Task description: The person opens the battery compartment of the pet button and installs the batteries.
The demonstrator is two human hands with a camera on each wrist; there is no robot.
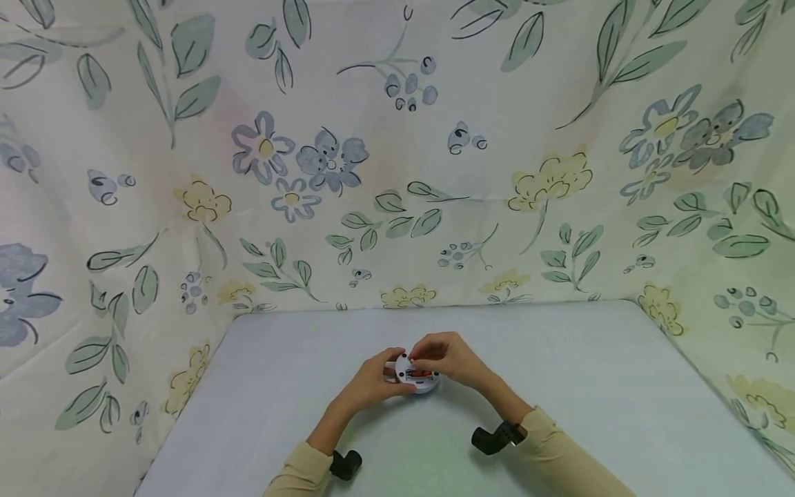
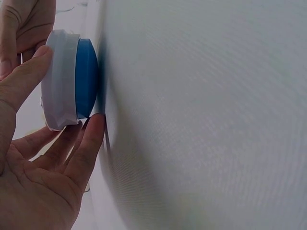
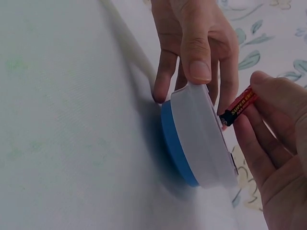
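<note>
A round white device (image 1: 426,387) with a blue underside (image 3: 174,146) lies on the table, its battery compartment facing up. My left hand (image 1: 371,381) grips it from the left, thumb on the near rim and fingers around the far side. In the right wrist view a red and black AAA battery (image 3: 241,106) is pinched between thumb and fingers of my right hand (image 1: 455,360). The battery is tilted, its lower end right at the device's top face. Red also shows inside the compartment in the head view, partly covered by the right fingers.
The white-covered table (image 1: 559,386) spreads around both hands. A floral cloth (image 1: 397,159) hangs behind it and along both sides. Each wrist wears a black camera, such as the right wrist camera (image 1: 497,438).
</note>
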